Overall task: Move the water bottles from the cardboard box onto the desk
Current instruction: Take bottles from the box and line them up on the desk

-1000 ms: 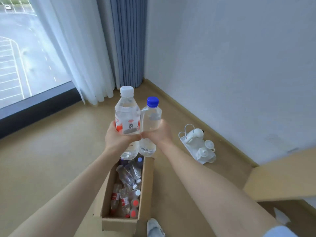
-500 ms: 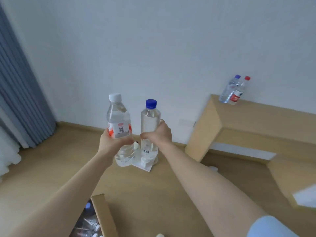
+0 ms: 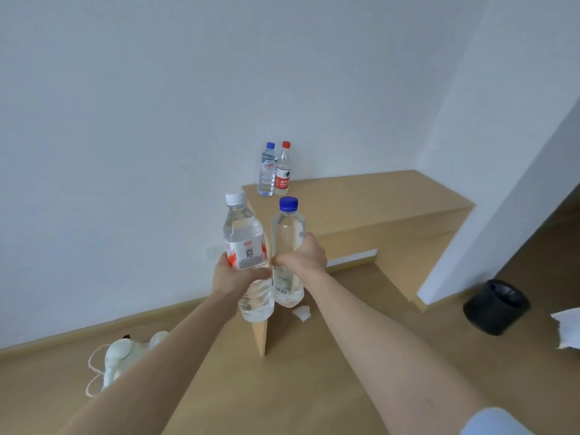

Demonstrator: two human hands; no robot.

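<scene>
While aloft, bottles [image 3: 243, 233] [image 3: 287, 230] seemingly vertical, cap-up

held bottles [image 3: 243, 233] carried forward, desk [image 3: 361, 196] now close

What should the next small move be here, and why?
The left hand grips the white-capped bottle and the right hand the blue-capped bottle, both roughly upright, short of the desk. At its far corner two bottles stand, with bare top beside them. So probably: carry the held pair forward and set them down there.
</scene>
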